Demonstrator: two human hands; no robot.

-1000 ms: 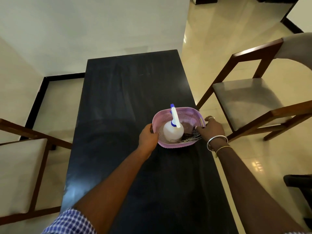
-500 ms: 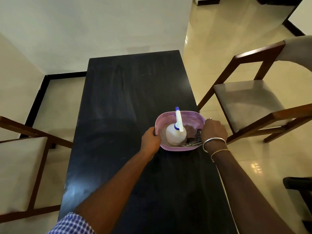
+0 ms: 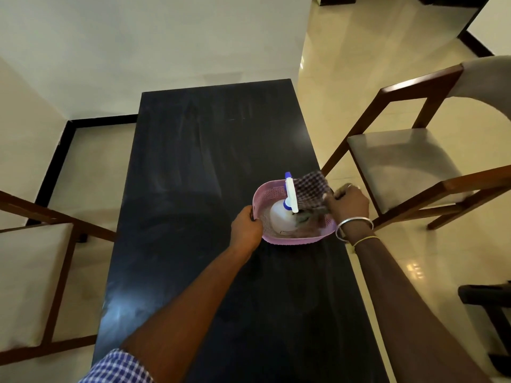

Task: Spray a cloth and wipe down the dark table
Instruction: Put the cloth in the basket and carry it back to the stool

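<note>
A pink plastic basket stands near the right edge of the long dark table. Inside it stands a white spray bottle with a white and blue nozzle pointing up. My left hand grips the basket's left rim. My right hand is at the basket's right side and holds a dark checked cloth, lifted above the rim behind the nozzle. The cloth's lower part is blurred.
A wooden chair with a grey seat stands close to the table's right side. Another wooden chair is at the left. A white wall is beyond the table's far end. A dark object sits on the floor at the lower right.
My right hand has pulled the checked cloth up out of the basket, where it lay beside the bottle. My left hand stays on the basket's left rim.
</note>
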